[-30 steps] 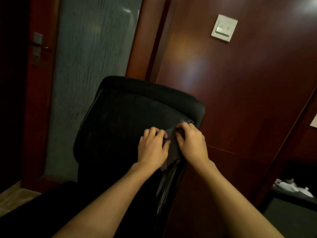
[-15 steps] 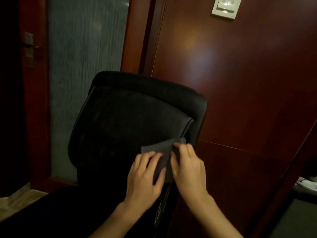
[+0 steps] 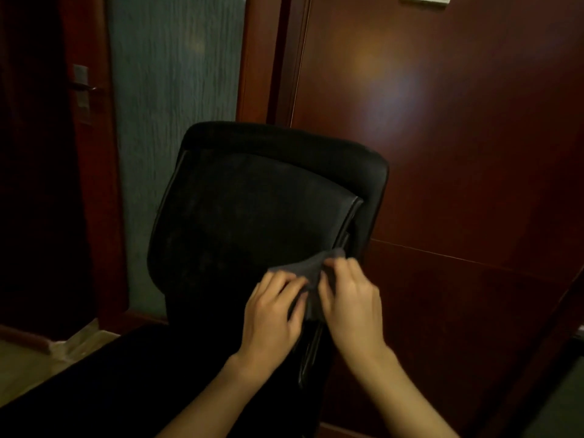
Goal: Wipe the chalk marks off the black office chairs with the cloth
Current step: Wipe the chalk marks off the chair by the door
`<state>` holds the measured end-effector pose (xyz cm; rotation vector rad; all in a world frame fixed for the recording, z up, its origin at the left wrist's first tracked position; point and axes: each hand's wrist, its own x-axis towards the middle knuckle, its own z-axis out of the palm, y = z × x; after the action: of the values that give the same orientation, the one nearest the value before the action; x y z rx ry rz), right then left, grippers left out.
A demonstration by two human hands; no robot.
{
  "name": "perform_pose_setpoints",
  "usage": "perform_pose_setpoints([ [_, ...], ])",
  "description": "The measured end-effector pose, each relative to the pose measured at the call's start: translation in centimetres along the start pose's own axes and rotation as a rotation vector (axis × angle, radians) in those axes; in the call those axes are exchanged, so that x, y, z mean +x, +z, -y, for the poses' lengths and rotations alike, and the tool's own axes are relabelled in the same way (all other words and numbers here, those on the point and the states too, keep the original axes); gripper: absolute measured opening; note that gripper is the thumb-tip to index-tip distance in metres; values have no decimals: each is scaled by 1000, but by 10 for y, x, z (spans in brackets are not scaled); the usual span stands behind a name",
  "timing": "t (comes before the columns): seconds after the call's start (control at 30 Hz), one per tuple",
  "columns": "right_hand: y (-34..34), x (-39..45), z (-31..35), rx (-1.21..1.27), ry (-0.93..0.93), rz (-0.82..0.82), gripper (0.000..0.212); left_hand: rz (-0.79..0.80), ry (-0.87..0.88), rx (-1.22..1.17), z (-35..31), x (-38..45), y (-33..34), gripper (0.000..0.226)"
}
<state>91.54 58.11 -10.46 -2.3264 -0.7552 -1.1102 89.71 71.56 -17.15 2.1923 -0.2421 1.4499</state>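
Left hand [image 3: 272, 314] and right hand [image 3: 350, 303] both pinch a small dark grey cloth [image 3: 308, 273], bunched between them at the lower right edge of the black office chair backrest [image 3: 252, 216].

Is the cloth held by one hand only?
No: both the left hand and the right hand grip the grey cloth, against the lower right edge of the black chair back.
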Motion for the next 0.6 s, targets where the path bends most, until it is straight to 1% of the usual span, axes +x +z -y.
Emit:
perform_pose_setpoints([
  [0.1, 11, -31, 4, -15, -18, 102, 21, 41, -55, -4, 3, -38, -5, 25],
  [0.17, 10, -26, 3, -40, -40, 125, 21, 51, -69, -18, 0, -35, -9, 23],
  [0.23, 6, 0, 2, -44, -63, 62, 20, 24, -72, -18, -2, -9, -10, 21],
  [0.33, -2, 40, -1, -23, -36, -34, 20, -10, -125, -4, -9, 37, -7, 23],
  [0.4, 0, 43, -1, -17, -25, -53, 21, 6, -144, 10, -12, 43, -4, 25],
  [0.47, 8, 22, -2, -12, -54, -27, 20, 10, -126, 29, -8, 21, -2, 25],
  [0.53, 19, -11, -2, 4, -69, 28, 20, 6, -108, 36, -1, -19, -1, 23],
  [0.6, 29, -45, 0, 27, -60, 109, 19, 49, -153, 36, 2, -56, -2, 23],
])
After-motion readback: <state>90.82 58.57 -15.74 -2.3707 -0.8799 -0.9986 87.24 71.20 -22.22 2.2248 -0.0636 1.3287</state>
